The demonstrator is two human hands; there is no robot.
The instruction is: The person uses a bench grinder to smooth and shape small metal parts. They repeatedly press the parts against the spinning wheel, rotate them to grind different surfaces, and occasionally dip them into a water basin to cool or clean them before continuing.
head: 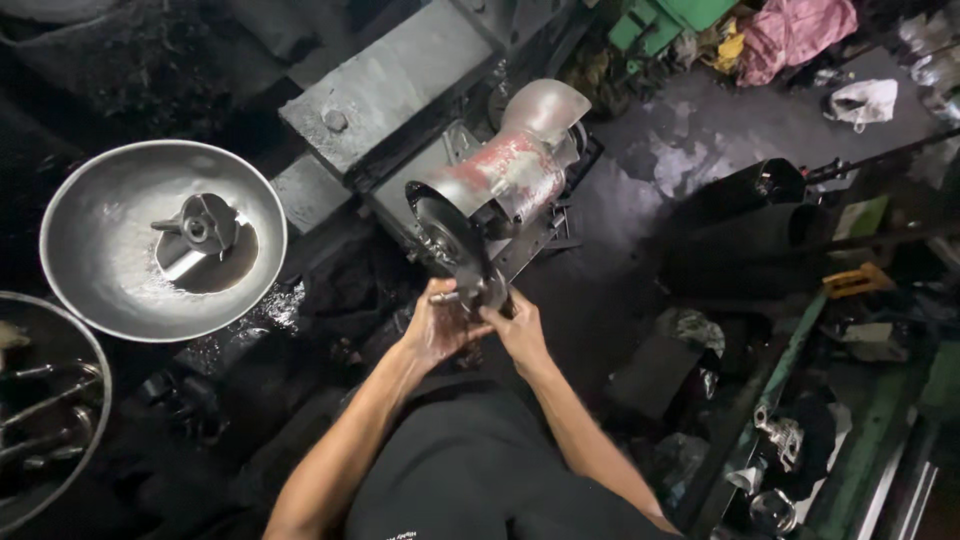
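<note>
While the left hand (432, 325) and right hand (520, 330) close together on a small dark metal part (478, 300) against the bench grinder's disc (450, 240), grinding appears underway, unfinished.

A dark, grimy floor (640, 290) carries a metal basin (100, 250) at left (a bladed part inside), a pink cloth (800, 35) upper right, a white rag (865, 100) beside.

bowl (120, 290) left of grinder (500, 180)
</note>
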